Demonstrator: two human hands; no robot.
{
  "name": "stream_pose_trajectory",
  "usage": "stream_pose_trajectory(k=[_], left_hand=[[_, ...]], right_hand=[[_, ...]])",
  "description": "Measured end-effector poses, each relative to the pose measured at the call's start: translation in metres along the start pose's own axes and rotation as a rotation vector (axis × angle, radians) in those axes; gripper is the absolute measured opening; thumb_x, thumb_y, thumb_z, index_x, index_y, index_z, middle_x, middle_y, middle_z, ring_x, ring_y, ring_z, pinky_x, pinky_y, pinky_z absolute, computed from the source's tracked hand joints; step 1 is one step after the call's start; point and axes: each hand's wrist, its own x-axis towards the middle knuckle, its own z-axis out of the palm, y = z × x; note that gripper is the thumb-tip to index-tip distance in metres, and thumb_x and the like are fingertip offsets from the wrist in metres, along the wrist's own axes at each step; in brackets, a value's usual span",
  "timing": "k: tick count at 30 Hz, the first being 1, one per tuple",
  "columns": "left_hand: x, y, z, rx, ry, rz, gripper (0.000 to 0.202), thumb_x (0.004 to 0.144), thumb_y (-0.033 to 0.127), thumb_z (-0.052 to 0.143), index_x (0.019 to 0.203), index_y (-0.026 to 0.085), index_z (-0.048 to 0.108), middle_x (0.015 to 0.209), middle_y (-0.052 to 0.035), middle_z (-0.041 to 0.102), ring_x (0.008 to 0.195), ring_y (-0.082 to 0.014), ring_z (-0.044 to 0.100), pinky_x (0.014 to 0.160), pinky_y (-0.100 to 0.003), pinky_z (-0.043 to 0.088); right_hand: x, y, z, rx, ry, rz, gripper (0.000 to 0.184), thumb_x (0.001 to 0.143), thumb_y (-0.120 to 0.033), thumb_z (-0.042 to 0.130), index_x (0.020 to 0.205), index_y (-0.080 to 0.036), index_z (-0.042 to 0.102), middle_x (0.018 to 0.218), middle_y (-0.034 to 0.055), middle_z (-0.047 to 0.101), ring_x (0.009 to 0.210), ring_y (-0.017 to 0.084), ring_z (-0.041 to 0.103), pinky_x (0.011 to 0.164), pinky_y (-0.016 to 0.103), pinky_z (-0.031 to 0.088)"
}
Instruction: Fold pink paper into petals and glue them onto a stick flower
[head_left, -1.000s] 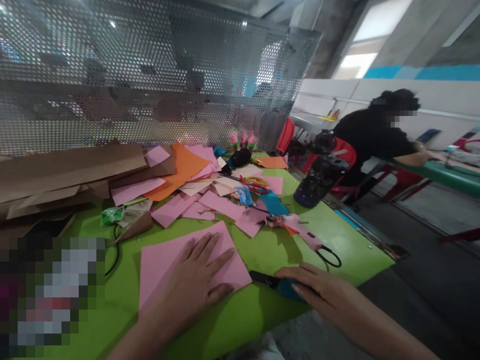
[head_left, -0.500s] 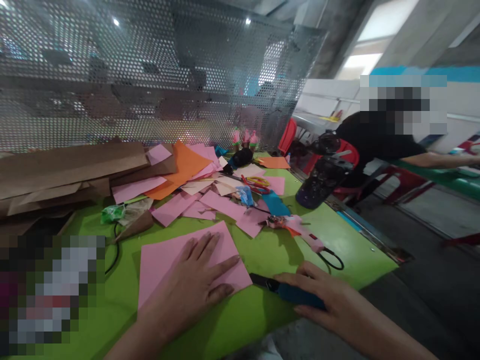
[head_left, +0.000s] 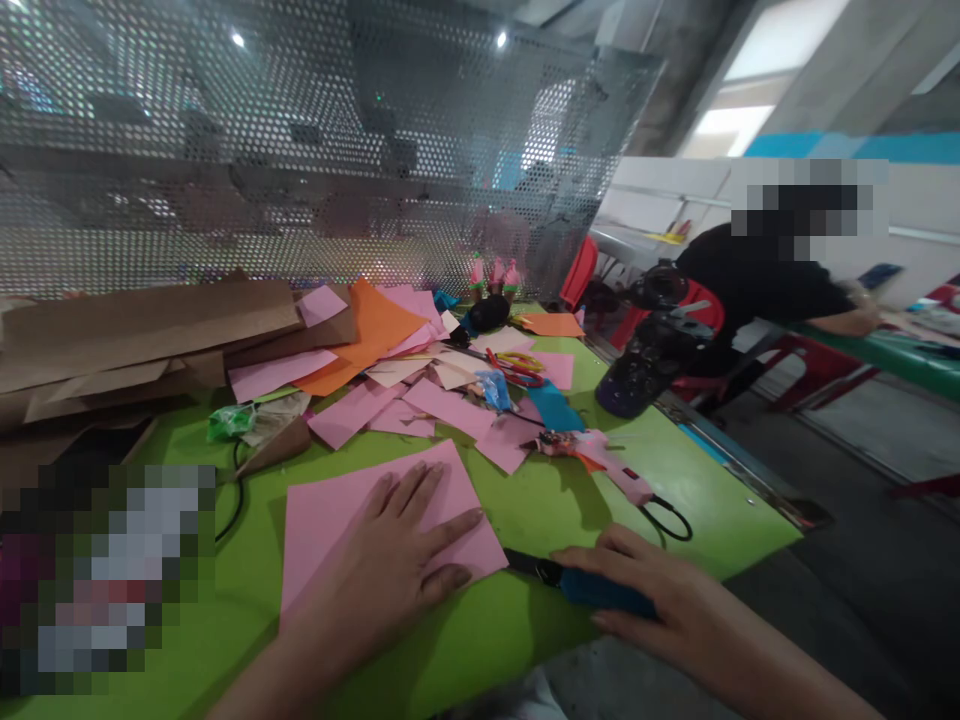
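My left hand (head_left: 397, 540) lies flat with its fingers spread on a pink sheet of paper (head_left: 322, 520), pressing it against the green table top. To the right, my right hand (head_left: 637, 585) is closed around a blue-handled tool with a black blade (head_left: 525, 563) and a round pivot. The blade's tip meets the sheet's lower right corner, and I cannot tell whether it is over or under the paper. Part of the handle is hidden in my palm. Beyond my hands lies a pink glue gun (head_left: 619, 470) with a black cord.
Pink paper scraps (head_left: 360, 410), an orange sheet (head_left: 375, 325) and red-and-yellow-handled scissors (head_left: 517, 365) lie behind. Brown cardboard (head_left: 150, 325) fills the back left. A dark bottle (head_left: 637, 365) stands near the right edge of the green table (head_left: 480, 640). A person in black (head_left: 750, 265) sits beyond.
The whole view has shifted slightly. Both hands, the pink sheet and the blue-handled tool keep nearly the same positions. The seated person's arm has moved a little.
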Motion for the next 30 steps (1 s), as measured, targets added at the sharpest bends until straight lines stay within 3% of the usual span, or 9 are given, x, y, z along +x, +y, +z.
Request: stream_pose_trajectory(k=[13,22,30], left_hand=[[0.001,-0.001,0.001,0.025,-0.007,0.013,0.052,0.096,0.060,0.033,0.146,0.046,0.033,0.159,-0.0088,0.028,0.144,-0.0375,0.027,0.108,-0.061,0.030],[0.000,0.001,-0.001,0.031,0.023,0.012,0.051,0.096,0.059,0.034,0.145,0.046,0.036,0.161,-0.0043,0.025,0.144,-0.0360,0.027,0.110,-0.059,0.029],[0.001,0.001,-0.005,-0.010,-0.024,-0.001,0.052,0.097,0.060,0.032,0.146,0.044,0.035,0.160,-0.0083,0.027,0.145,-0.0357,0.025,0.110,-0.061,0.028]], right_hand=[[0.004,-0.007,0.003,0.043,0.007,-0.073,0.042,0.093,-0.034,0.059,0.134,-0.040,0.056,0.109,0.0047,0.061,0.099,0.023,0.062,0.085,0.033,0.050],[0.007,-0.018,-0.001,0.070,-0.060,-0.065,0.041,0.094,-0.038,0.057,0.135,-0.040,0.054,0.108,0.0037,0.060,0.099,0.022,0.061,0.085,0.033,0.048],[0.011,-0.030,0.003,-0.009,-0.053,-0.062,0.044,0.093,-0.031,0.059,0.135,-0.040,0.055,0.105,0.0044,0.059,0.096,0.023,0.061,0.083,0.034,0.048]])
